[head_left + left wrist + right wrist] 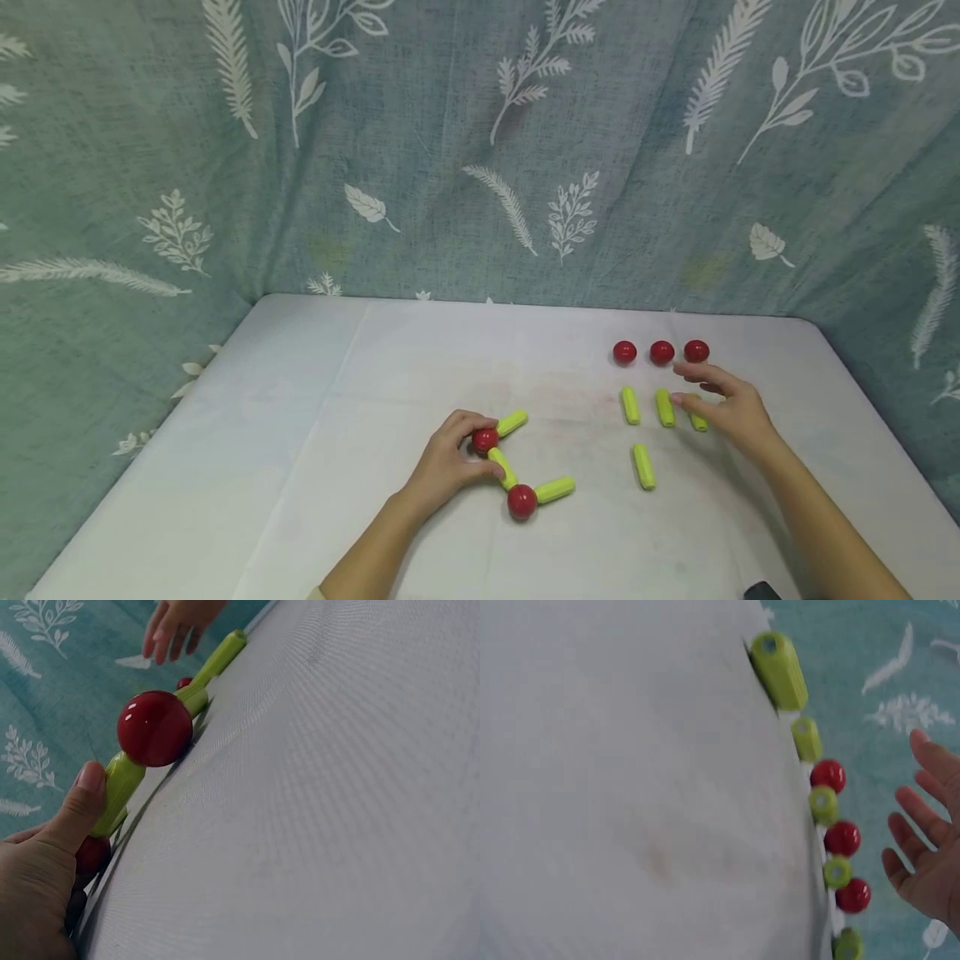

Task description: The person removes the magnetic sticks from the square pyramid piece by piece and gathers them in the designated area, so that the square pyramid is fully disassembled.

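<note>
Left hand (441, 467) gripping a ball-and-rod chain (509, 477), right hand (733, 410) empty, fingers loosely parted beside lime-green rods (665, 408), three loose red balls (662, 352) just beyond it.

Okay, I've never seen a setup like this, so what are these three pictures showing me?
There's no machine here, only a person's left hand and right hand, both bare. The wide picture comes from a camera worn on the head; the other two, from one on each wrist. On the white cloth-covered table lie three shiny round red balls and several loose yellow-green rods. The left hand holds a joined piece made of two more red balls and three rods. The right hand is open near the loose rods, holding nothing.
</note>
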A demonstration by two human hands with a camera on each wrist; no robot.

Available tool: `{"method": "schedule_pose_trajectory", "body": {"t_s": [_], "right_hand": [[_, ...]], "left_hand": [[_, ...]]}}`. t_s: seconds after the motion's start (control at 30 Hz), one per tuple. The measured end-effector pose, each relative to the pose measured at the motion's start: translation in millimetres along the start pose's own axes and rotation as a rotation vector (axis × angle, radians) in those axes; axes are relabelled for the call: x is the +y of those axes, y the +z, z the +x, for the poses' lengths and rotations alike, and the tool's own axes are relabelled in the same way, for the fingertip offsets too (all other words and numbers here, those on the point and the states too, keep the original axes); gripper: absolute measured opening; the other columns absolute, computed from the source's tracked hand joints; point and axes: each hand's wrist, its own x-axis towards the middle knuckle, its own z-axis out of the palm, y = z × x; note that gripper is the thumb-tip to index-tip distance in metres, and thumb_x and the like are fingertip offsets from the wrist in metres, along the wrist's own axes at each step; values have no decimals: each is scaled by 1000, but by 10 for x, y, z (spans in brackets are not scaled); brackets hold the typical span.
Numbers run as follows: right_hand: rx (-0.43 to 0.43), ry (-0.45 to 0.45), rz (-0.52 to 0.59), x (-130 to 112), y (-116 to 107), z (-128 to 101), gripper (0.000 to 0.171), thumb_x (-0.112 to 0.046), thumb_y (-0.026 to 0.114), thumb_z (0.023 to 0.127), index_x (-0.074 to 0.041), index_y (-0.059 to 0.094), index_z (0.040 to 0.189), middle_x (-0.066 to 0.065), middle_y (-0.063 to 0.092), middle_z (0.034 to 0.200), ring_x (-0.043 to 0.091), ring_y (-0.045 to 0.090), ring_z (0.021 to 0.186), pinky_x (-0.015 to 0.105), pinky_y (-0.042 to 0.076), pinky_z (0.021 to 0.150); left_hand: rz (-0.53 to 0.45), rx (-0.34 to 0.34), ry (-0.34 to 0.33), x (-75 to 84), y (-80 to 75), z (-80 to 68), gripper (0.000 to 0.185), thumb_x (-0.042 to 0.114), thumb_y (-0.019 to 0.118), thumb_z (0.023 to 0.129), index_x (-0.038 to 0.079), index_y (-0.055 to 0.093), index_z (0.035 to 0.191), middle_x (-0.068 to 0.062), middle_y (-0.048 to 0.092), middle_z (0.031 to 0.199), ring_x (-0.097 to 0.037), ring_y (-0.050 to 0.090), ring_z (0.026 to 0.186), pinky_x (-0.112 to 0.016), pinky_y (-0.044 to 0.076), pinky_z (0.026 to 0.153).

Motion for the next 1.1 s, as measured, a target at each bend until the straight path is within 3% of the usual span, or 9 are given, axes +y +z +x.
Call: {"method": "schedule_pose_trajectory", "body": {"t_s": [0.13, 0.33, 0.57, 0.83, 1.1], "right_hand": [[-140, -64, 34, -181, 106, -96, 46, -28, 72, 84, -9, 60, 124, 10, 61, 122, 28, 53, 112, 48, 46, 94], [-346, -215, 168, -362, 394, -226, 42, -22, 75, 81, -10, 63, 119, 5, 64, 116, 20, 59, 104, 36, 50, 91], [-505, -317, 231, -579, 754, -399, 43, -30, 76, 80, -12, 65, 118, -1, 64, 116, 7, 55, 108, 27, 48, 93], [-573, -381, 191, -579, 1006, -428, 30, -32, 72, 82, -21, 70, 110, -12, 65, 107, 6, 52, 102, 25, 46, 88], [-528, -468, 94, -566, 1118, -427, 16, -33, 69, 85, -30, 69, 101, -19, 63, 99, 5, 47, 98, 27, 42, 84]], "left_hand": [[-24, -5, 1, -12, 22, 0, 58, 29, 83, 63, 14, 64, 115, 4, 56, 112, -15, 54, 111, -31, 40, 104], [-25, -46, -17, 29, -5, -13, 55, 30, 82, 66, 16, 64, 117, 8, 55, 113, -13, 54, 111, -33, 39, 105], [27, -63, 16, -28, 11, -7, 55, 36, 81, 68, 22, 63, 118, 15, 53, 113, -8, 53, 112, -34, 42, 102], [41, -63, 24, -19, -2, 0, 54, 35, 81, 69, 21, 63, 118, 15, 53, 113, -9, 52, 112, -35, 43, 101], [59, -60, 41, -13, -3, -6, 55, 37, 80, 70, 20, 62, 119, 11, 54, 114, -11, 53, 111, -36, 44, 100]]}}
